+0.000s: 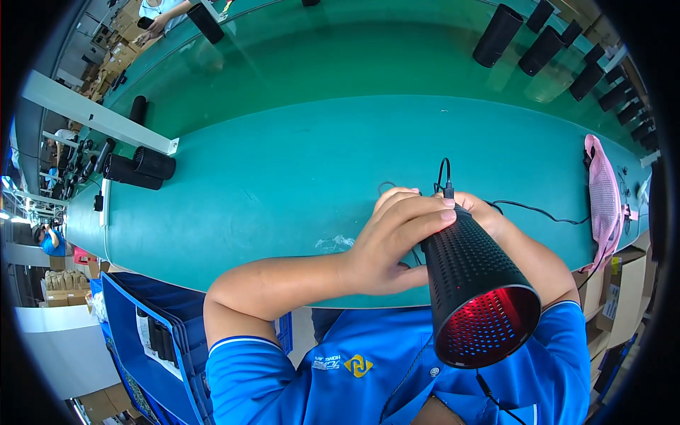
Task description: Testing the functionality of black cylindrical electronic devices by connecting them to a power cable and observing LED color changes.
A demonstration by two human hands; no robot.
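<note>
A black perforated tube (467, 262) is tilted toward me, its open end nearest my chest and red light glowing inside. My left hand (397, 241) is closed round its far end from the left, with the fingertips over the top edge. From the other side my right hand (482, 211) grips the same end, and the tube hides most of its fingers. Between the two hands a black cable plug (448, 191) stands at that far end, its cable looping up. Whether the plug is fully seated cannot be made out.
Black tubes (138, 168) lie at the left of the green table (283, 177). Several more (498, 35) stand beyond, at the far right. A pink mesh bag (602, 198) rests at the right edge, a black cable (542, 211) running toward it. Blue crates (145, 340) stand lower left.
</note>
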